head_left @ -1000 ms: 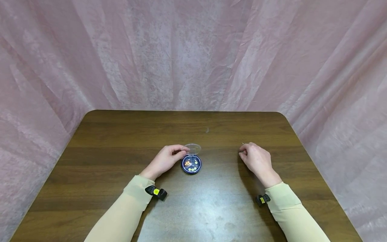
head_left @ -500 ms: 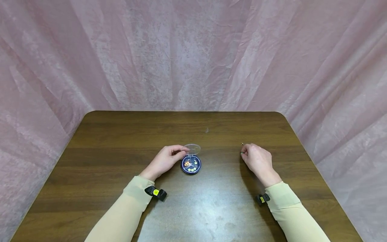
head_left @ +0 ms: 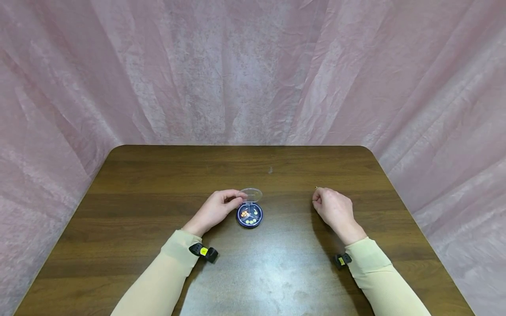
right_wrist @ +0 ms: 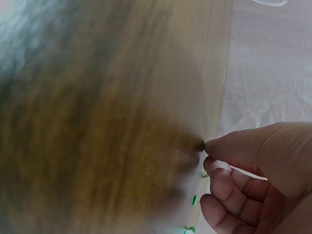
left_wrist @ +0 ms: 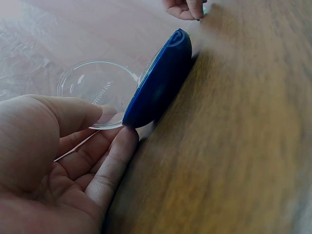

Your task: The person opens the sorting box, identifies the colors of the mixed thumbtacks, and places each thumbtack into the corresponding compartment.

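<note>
My left hand [head_left: 215,208] pinches the raised clear lid [head_left: 253,194] of a small round blue pill box [head_left: 250,226] between thumb and fingers. In the left wrist view the box [left_wrist: 163,83] shows side-on, with a fingertip right at its edge. Its divided inside holds several orange pieces [head_left: 245,214] and several pale green ones [head_left: 251,221]. To the right, my right hand [head_left: 335,208] is low at the tabletop, thumb and forefinger tips close together; I cannot tell whether they hold anything. Beside those fingers, in the right wrist view, stand small green-headed tacks [right_wrist: 195,200].
A tiny gold-coloured piece [head_left: 316,188] shows just beyond the right fingertips. The brown wooden table [head_left: 178,169] has rounded far corners, and a pink curtain [head_left: 237,79] hangs behind it and at both sides. Each wrist wears a black camera band.
My right hand shifts slightly right, then back left, staying low at the table. A green fleck at its fingertips half a second ago no longer shows in the head view. Left hand and box stay put.
</note>
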A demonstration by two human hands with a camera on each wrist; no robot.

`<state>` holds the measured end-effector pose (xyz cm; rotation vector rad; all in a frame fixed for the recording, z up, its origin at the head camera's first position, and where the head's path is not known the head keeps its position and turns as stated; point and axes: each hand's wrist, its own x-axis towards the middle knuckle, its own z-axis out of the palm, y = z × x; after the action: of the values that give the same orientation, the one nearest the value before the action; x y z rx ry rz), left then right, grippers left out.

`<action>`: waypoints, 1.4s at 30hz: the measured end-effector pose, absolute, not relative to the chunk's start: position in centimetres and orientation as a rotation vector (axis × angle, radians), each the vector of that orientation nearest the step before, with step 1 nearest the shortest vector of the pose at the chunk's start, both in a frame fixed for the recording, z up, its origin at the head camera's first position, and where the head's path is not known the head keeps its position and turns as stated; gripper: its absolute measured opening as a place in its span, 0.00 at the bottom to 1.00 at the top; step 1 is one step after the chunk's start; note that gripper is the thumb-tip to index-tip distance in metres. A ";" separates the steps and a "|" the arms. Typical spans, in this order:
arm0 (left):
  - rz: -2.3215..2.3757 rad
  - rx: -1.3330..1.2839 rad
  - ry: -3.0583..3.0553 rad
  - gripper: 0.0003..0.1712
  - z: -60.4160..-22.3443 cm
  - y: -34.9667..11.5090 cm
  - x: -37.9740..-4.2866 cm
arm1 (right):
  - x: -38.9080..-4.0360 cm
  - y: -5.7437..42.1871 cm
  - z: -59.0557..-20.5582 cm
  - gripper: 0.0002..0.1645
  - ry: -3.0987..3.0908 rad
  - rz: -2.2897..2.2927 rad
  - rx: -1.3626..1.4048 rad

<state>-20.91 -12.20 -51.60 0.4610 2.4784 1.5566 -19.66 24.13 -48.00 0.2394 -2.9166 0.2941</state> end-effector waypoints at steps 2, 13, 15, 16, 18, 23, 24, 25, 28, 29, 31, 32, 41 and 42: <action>1.558 0.456 2.479 0.14 -51.6 -12.2 -20.8 | -19.6 24.1 -48.0 0.08 -2.915 0.294 0.245; 1.592 0.462 2.467 0.13 -51.8 -12.2 -20.8 | -19.0 24.1 -47.7 0.05 -2.929 0.283 0.294; 1.596 0.461 2.465 0.13 -51.8 -12.1 -20.8 | -18.9 24.1 -47.6 0.05 -2.910 0.283 0.292; 1.598 0.461 2.464 0.13 -51.8 -12.1 -20.8 | -18.9 24.1 -47.5 0.05 -2.898 0.286 0.285; 1.599 0.460 2.464 0.12 -51.8 -12.1 -20.8 | -18.9 24.2 -47.4 0.05 -2.881 0.295 0.261; 1.602 0.461 2.463 0.12 -51.7 -12.1 -20.8 | -19.2 24.2 -47.4 0.03 -2.920 0.311 0.226; 1.601 0.460 2.463 0.12 -51.7 -12.1 -20.8 | -19.2 24.1 -47.4 0.03 -2.933 0.308 0.228; 1.599 0.461 2.464 0.12 -51.7 -12.1 -20.8 | -19.2 24.1 -47.4 0.03 -2.946 0.307 0.230; 1.592 0.460 2.468 0.12 -51.7 -12.1 -20.8 | -19.3 24.0 -47.5 0.05 -2.964 0.286 0.236; 1.587 0.460 2.470 0.12 -51.6 -12.1 -20.8 | -19.3 23.9 -47.5 0.05 -2.967 0.279 0.237; 1.578 0.458 2.476 0.13 -51.6 -12.1 -20.8 | -19.4 23.9 -47.6 0.07 -2.967 0.272 0.238; 1.574 0.457 2.479 0.13 -51.6 -12.1 -20.8 | -19.5 23.9 -47.6 0.07 -2.967 0.269 0.238; 1.565 0.452 2.480 0.14 -51.5 -12.1 -20.8 | -19.4 24.0 -47.5 0.07 -2.954 0.258 0.217; 1.565 0.451 2.479 0.14 -51.5 -12.1 -20.8 | -19.3 24.0 -47.5 0.08 -2.953 0.256 0.210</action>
<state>-20.85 -12.09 -51.54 0.4509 2.4793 1.5652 -19.35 23.99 -47.53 0.2102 -2.9533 0.2558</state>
